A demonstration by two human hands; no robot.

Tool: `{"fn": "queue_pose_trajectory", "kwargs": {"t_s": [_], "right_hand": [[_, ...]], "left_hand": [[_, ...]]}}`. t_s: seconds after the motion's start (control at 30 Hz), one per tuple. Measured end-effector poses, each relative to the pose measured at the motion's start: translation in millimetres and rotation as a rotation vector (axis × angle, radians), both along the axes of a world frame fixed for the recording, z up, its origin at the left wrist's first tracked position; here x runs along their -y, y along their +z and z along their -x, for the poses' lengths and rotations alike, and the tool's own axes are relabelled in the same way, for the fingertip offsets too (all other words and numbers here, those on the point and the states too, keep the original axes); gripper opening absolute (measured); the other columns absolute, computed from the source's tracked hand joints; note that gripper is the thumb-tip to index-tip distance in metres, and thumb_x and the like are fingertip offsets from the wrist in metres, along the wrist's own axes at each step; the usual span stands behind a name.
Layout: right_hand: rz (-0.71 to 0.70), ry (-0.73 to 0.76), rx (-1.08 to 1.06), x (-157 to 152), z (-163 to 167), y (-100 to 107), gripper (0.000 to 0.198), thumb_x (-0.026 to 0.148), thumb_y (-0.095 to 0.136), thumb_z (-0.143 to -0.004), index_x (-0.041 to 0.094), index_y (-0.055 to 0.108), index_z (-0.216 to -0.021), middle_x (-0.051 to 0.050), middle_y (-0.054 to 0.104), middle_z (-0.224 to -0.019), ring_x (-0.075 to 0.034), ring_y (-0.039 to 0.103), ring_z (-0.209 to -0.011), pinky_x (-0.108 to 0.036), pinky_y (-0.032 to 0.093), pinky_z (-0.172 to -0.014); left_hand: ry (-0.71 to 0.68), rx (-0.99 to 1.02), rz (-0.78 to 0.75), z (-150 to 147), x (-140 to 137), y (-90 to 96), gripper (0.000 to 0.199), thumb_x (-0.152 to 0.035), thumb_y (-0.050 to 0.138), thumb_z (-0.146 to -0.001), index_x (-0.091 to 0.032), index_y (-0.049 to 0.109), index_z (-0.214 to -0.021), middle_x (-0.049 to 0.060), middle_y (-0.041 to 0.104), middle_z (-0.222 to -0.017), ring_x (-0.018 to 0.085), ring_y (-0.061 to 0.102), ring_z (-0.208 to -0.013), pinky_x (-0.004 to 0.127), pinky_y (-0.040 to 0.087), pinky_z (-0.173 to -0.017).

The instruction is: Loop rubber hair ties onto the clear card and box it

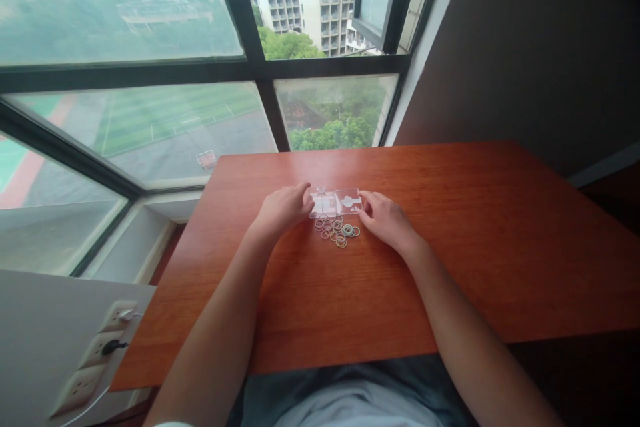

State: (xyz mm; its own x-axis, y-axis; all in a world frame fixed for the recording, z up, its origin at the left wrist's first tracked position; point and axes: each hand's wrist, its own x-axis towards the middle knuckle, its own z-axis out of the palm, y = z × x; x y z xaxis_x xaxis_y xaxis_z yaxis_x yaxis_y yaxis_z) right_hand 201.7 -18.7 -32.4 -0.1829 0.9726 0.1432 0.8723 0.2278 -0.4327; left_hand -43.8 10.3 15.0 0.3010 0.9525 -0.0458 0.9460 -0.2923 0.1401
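A small clear plastic box (323, 204) lies opened flat on the table, its lid (349, 201) folded out to the right. My left hand (286, 207) holds the left edge of the box, thumb and fingers closed on it. At the lid's right edge, my right hand (387, 217) pinches the plastic between thumb and fingers. Several small pale rings (337, 228), like hair ties or rubber bands, lie in a loose pile just in front of the box. Whitish shapes show in the clear plastic; I cannot make out what they are.
The reddish-brown wooden table (480, 247) reaches to large windows (330, 110) at the back and left. Wall sockets (103, 347) with plugs and cables sit low on the left. A dark grey wall (510, 47) stands at the right.
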Motion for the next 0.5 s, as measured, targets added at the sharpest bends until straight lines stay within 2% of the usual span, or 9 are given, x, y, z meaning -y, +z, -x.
{"fn": "queue_pose_trajectory", "kwargs": {"t_s": [0.27,0.5], "right_hand": [[0.032,-0.069,0.063,-0.6,1.2,3.6,0.014,0.027,0.053,-0.086,0.022,0.061,-0.097,-0.005,0.063,-0.086,-0.017,0.056,-0.076,-0.026,0.034,-0.062],[0.040,-0.096,0.110,0.9,4.5,4.5,0.017,0.026,0.049,-0.088,0.022,0.064,-0.095,-0.006,0.065,-0.087,-0.017,0.056,-0.075,-0.027,0.031,-0.060]], "left_hand": [[-0.020,-0.013,0.052,-5.3,0.7,-2.6,0.049,-0.041,0.047,-0.089,-0.018,0.047,-0.133,0.011,0.070,-0.104,0.024,0.064,-0.090,0.028,0.044,-0.070],[-0.036,0.002,0.044,-9.5,1.0,-5.9,0.042,-0.037,0.047,-0.090,-0.016,0.050,-0.126,0.011,0.070,-0.099,0.023,0.065,-0.089,0.027,0.044,-0.071]]}}
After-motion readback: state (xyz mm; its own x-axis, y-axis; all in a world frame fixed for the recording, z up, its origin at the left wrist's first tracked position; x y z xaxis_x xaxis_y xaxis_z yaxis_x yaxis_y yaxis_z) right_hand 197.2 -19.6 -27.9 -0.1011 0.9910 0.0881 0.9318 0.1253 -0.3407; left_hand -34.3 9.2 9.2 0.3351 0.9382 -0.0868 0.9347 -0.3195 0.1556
